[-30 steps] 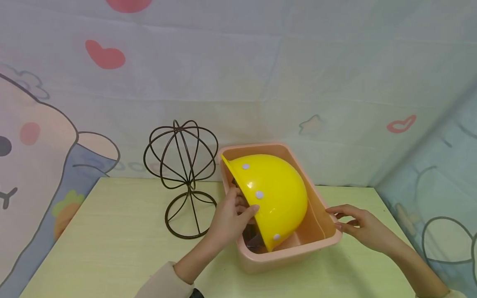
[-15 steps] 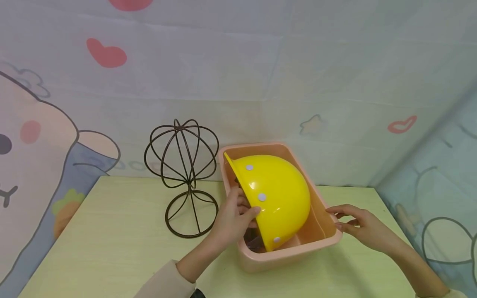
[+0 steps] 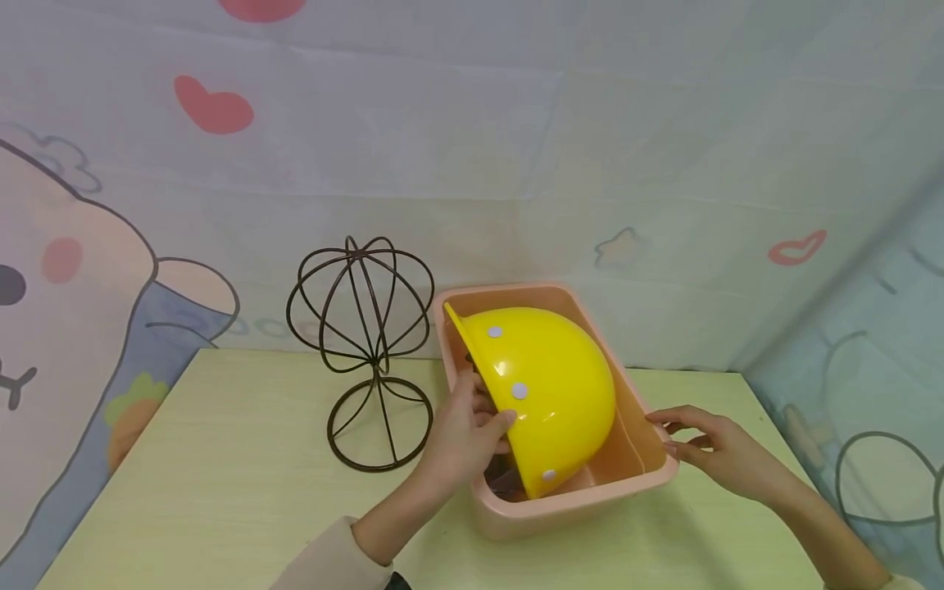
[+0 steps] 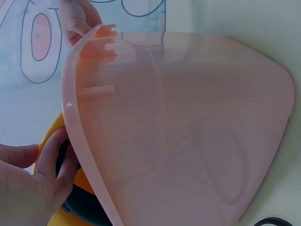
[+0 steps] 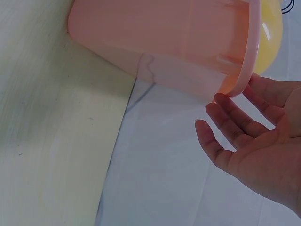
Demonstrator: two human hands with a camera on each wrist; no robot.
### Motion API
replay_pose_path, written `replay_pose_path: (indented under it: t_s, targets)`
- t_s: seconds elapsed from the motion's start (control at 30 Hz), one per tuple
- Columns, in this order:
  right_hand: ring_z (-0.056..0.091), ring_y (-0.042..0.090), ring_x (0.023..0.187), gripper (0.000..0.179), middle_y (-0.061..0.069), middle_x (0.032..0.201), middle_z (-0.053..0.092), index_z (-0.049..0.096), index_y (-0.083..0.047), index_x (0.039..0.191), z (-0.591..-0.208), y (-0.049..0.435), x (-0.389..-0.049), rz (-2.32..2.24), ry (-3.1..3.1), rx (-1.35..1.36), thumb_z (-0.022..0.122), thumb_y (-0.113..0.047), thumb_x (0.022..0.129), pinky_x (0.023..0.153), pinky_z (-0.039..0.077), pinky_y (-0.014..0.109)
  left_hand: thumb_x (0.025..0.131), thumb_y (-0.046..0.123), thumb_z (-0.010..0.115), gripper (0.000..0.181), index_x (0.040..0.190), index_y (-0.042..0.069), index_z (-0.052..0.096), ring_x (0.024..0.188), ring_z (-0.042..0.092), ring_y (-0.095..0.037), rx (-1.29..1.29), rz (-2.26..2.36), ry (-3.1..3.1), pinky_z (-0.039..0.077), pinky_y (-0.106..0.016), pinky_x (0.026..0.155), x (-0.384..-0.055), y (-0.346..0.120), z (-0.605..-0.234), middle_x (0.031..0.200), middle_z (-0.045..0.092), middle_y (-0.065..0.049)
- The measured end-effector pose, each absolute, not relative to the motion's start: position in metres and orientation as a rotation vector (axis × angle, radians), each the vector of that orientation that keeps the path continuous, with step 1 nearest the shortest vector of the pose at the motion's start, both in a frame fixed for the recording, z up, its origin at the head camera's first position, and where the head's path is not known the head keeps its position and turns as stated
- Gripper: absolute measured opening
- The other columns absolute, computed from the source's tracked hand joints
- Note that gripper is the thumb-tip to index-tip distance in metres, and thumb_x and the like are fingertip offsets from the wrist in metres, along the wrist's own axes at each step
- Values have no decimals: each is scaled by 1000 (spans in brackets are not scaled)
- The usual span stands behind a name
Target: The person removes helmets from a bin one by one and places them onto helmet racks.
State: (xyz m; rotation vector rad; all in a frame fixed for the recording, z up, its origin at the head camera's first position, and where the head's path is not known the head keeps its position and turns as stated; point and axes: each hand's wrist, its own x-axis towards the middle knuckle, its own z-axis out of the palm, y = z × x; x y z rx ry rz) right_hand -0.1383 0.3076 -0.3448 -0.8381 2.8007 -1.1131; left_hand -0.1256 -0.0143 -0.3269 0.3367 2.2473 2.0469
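Yellow helmet (image 3: 568,385) sits in the pink bin (image 3: 583,496), tipped on its side, dome to pic. right, open side facing left; it's btwn the L hand (image 3: 457,438) & R hand (image 3: 719,459), touching the L, apart from the R. White dots (image 3: 519,391) run nr its brim (image 3: 472,348); L wrist view gives a dark bit (image 4: 89,209) inside, can't tell exactly what. Bin stands on a pale yellow-green table (image 3: 221,459), w/ a dark wire stand (image 3: 375,369) upright just beside it on the left. Behind: light cloth backdrop (image 3: 472,147) w/ printed hearts (image 3: 214,105), a star (image 3: 618,247) & a big cartoon animal (image 3: 66,328) far left; bluish side panel (image 3: 870,344) at right. L hand reaches up over bin's left side, thumb on outside of brim, fingers curled inside, i.e. gripping helmet. R hand comes from lower right, thumb & index pinching bin's rim at nr right corner, other fingers loose per R wrist view. Beige sleeve (image 3: 335,557) on L forearm.
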Motion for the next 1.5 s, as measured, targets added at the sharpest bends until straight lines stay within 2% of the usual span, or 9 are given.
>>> replay_pose_path:
  t_s: [0.53, 1.5]
  targets:
    - [53, 4, 92, 31, 10, 109, 60, 58, -2, 116, -345, 307, -139, -1098, 2795, -848, 62, -2, 85, 68, 52, 25, 90, -2, 54, 42, 127, 0, 34, 88, 61, -26, 389, 2165, 2103, 56, -34, 68, -128, -19, -336, 104, 53, -18]
    - [53, 4, 91, 31, 9, 107, 61, 58, -2, 116, -344, 306, -139, -1099, 2798, -840, 62, -2, 85, 67, 52, 25, 89, -2, 55, 33, 117, -2, 38, 89, 61, -26, 308, 2218, 2031, 56, -34, 67, -132, -21, -333, 106, 55, -19]
